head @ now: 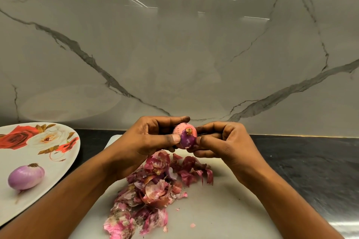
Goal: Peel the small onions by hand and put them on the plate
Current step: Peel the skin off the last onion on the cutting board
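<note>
A small onion (185,136), part pink skin and part bare purple, is held up above the white cutting board (223,209). My left hand (153,137) grips it from the left, thumb on its front. My right hand (217,141) pinches it from the right with curled fingers. A peeled pale-purple onion (26,176) lies on the white flowered plate (48,153) at the left. Torn onion skins (153,190) are heaped on the board under my hands.
A grey marble wall (174,44) rises right behind the dark countertop (310,161). The plate overlaps the counter's left part, next to the board. A shiny metal surface (342,227) shows at the bottom right.
</note>
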`<control>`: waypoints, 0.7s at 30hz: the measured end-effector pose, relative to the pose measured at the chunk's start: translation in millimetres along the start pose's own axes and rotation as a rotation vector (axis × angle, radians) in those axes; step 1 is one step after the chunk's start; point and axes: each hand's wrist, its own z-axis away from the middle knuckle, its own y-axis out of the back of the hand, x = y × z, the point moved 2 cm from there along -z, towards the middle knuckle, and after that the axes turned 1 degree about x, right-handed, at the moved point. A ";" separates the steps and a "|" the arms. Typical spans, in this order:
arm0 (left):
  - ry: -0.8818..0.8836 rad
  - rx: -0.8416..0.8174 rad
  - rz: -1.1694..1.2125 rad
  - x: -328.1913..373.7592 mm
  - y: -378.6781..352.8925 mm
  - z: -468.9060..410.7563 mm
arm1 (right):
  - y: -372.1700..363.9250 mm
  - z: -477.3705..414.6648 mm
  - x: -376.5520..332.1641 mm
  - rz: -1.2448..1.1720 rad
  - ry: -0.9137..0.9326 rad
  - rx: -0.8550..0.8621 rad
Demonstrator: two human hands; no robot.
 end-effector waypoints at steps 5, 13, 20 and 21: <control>0.004 -0.027 0.048 -2.0 2.0 -0.5 | 0.2 0.2 -0.7 -0.002 0.007 0.031; 0.022 -0.097 0.082 -5.1 2.5 -3.4 | -2.6 0.6 -1.8 -0.079 -0.038 -0.001; -0.015 -0.152 0.017 -3.2 -1.5 -1.6 | -1.1 -0.6 -0.6 -0.067 -0.041 0.040; -0.015 -0.154 0.004 -2.9 -2.1 -1.3 | -0.8 -0.4 -0.1 -0.056 -0.037 0.045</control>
